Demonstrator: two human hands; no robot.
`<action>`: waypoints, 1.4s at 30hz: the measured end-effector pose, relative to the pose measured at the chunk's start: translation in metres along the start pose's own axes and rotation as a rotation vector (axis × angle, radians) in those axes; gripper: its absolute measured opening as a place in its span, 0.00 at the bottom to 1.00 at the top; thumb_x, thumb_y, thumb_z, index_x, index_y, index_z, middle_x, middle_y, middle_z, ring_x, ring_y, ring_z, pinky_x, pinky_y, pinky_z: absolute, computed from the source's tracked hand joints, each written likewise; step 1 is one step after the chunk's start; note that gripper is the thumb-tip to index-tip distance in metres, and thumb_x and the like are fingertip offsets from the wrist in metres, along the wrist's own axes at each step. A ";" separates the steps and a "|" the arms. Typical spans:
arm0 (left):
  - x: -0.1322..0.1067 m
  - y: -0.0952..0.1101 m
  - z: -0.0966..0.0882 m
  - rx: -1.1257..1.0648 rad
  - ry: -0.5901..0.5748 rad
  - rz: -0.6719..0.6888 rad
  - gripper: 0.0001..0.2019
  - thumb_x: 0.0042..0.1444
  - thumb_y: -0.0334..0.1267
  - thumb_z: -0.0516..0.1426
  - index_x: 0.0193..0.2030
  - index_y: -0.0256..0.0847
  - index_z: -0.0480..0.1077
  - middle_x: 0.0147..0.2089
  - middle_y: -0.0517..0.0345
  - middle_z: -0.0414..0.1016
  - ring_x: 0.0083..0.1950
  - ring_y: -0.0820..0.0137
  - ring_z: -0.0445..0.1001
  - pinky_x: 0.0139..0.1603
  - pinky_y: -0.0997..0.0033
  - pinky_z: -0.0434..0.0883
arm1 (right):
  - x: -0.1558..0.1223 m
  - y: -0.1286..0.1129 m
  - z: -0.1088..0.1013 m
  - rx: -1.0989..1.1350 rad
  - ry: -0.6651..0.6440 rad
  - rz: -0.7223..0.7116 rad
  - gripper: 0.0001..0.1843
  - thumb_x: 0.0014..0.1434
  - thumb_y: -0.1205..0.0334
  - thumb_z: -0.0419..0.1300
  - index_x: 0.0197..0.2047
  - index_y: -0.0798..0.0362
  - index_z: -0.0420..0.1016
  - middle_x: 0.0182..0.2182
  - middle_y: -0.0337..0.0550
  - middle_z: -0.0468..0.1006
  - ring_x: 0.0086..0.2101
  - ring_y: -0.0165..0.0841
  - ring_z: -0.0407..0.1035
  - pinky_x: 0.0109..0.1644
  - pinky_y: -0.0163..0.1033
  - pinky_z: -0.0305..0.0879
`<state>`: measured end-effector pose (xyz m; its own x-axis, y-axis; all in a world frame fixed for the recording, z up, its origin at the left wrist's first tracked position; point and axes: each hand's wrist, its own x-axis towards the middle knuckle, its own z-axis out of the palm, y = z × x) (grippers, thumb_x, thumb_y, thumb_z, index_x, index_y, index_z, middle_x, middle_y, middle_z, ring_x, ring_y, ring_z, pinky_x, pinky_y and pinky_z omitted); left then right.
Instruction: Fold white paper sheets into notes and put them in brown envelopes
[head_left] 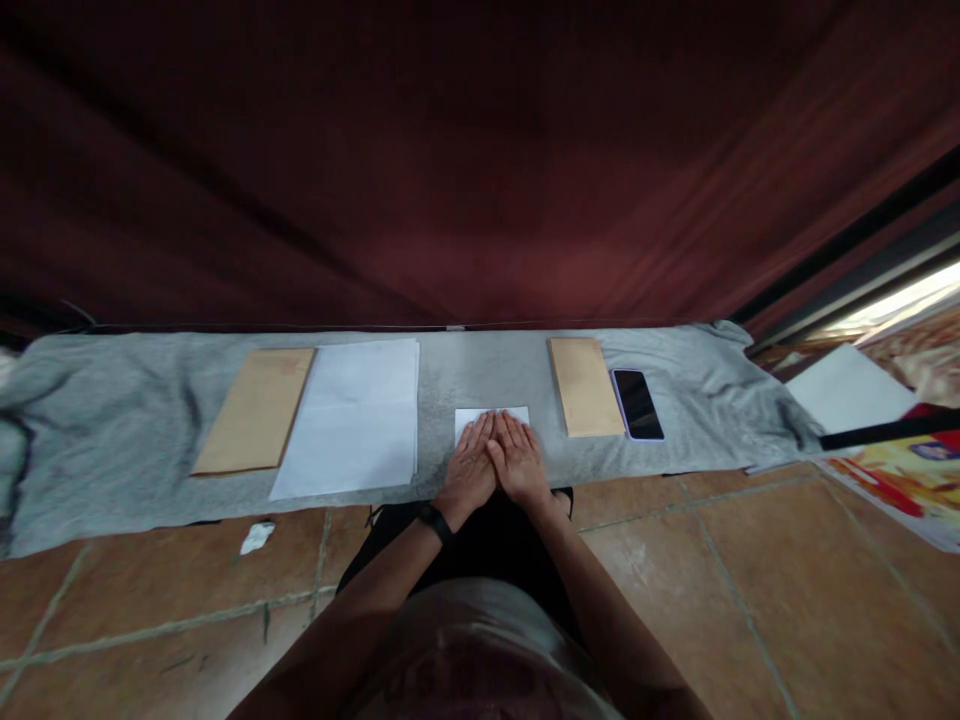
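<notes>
A small white piece of paper (pixel 466 414), perhaps folded, lies on the grey cloth (pixel 487 365) straight in front of me. Pressed flat on it are both my hands, side by side with thumbs touching or crossing. My left hand (pixel 471 468), with a dark band on its wrist, covers the left part. On the right part rests my right hand (pixel 520 465), fingers stretched out. Only the paper's far edge and corners show; the rest is hidden beneath the hands. Neither hand grips anything.
To the left lie a stack of large white sheets (pixel 356 420) and brown envelopes (pixel 255 412). On the right are another brown envelope (pixel 587 388) and a phone (pixel 638 405). A dark red curtain (pixel 480 180) hangs behind the narrow cloth-covered surface. Tiled floor (pixel 675 570) lies below.
</notes>
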<state>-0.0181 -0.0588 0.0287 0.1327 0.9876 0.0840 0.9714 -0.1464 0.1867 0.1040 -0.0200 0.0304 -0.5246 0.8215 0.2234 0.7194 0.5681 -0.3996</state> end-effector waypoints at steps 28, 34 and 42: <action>-0.013 -0.027 -0.009 0.044 0.125 -0.243 0.29 0.68 0.39 0.44 0.72 0.24 0.51 0.75 0.37 0.51 0.76 0.56 0.49 0.74 0.49 0.52 | -0.011 0.040 -0.003 -0.210 0.124 -0.006 0.30 0.72 0.57 0.45 0.72 0.61 0.54 0.68 0.55 0.62 0.66 0.46 0.56 0.69 0.54 0.50; -0.018 0.000 -0.008 0.032 0.083 -0.146 0.29 0.69 0.38 0.43 0.74 0.29 0.50 0.76 0.43 0.51 0.77 0.61 0.45 0.76 0.52 0.48 | -0.012 0.040 -0.002 -0.222 0.138 -0.001 0.29 0.72 0.57 0.46 0.72 0.60 0.55 0.67 0.56 0.63 0.66 0.46 0.56 0.69 0.55 0.50; -0.031 0.020 -0.006 0.010 0.016 0.071 0.28 0.69 0.40 0.45 0.74 0.37 0.51 0.76 0.51 0.51 0.77 0.64 0.45 0.77 0.55 0.48 | -0.011 0.040 -0.004 -0.217 0.098 -0.004 0.29 0.72 0.59 0.47 0.72 0.61 0.54 0.68 0.56 0.61 0.67 0.45 0.54 0.70 0.55 0.49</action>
<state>-0.0037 -0.0932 0.0361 0.1981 0.9737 0.1123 0.9617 -0.2152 0.1699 0.1409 -0.0062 0.0153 -0.4888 0.8138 0.3143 0.8037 0.5602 -0.2007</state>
